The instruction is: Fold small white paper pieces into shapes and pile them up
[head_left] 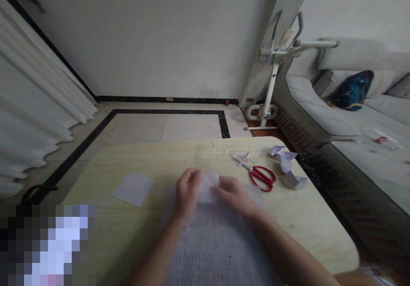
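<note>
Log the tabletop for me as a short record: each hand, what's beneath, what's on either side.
Left hand: at the left edge of a small white paper
Right hand: at its right edge
Beneath: larger sheet, blurred marks
Left side: flat white square
Right side: red-handled scissors, scraps, folded paper pieces

The light is dim, the right hand (233, 193) slightly blurred.

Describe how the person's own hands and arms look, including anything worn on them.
The left hand and right hand are ungloved, and both forearms are bare where they show, without sleeve, watch or bracelet. Blur leaves rings or finer markings unclear.
</note>
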`<state>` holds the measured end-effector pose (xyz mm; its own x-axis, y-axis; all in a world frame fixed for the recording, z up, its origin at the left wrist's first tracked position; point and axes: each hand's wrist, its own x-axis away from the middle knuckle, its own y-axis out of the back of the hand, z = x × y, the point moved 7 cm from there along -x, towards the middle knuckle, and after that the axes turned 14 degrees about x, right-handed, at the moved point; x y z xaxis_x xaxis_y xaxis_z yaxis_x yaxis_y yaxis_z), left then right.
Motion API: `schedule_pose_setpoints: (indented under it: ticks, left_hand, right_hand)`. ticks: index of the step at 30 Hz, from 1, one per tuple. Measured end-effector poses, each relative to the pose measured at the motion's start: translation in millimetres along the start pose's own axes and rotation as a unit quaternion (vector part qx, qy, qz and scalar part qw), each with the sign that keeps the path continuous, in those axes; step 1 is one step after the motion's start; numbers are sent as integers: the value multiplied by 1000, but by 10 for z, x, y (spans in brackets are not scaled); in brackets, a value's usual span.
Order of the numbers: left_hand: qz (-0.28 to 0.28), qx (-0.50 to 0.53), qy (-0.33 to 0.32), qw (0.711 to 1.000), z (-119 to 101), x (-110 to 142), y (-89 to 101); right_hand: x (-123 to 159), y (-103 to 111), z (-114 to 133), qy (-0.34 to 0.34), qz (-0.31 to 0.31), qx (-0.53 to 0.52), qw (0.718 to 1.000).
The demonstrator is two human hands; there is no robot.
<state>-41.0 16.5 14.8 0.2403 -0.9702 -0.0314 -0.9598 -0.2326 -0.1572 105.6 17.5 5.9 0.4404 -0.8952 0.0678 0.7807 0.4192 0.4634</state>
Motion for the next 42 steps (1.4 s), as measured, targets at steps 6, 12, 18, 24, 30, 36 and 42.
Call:
schedule_pose_setpoints:
  ticks: [6, 12, 18, 24, 30, 36, 42]
  left_hand:
    - [41, 39, 39, 998, 43, -9, -53]
    - [127, 4, 74, 989, 121, 42, -146]
    - [67, 0, 38, 997, 107, 33, -97]
    - [56, 41, 65, 995, 145, 17, -88]
    - [25, 24, 42, 999, 135, -19, -34]
    - [-6, 35, 31, 999, 118, 3, -5]
    - [-27, -6, 34, 999, 141, -35, 60]
  right_hand:
    - [3, 38, -6, -13, -9, -71, 997]
    - [-1, 51, -13, -9, -21, -100, 995]
    - [-16, 99, -58, -29, -59, -26, 998]
    - [-21, 98, -95, -3, -74, 23, 997]
    - [-21, 79, -77, 1, -61, 32, 998]
    - [-12, 95, -23, 7, -56, 41, 998]
    - [6, 172, -15, 21, -96, 19, 995]
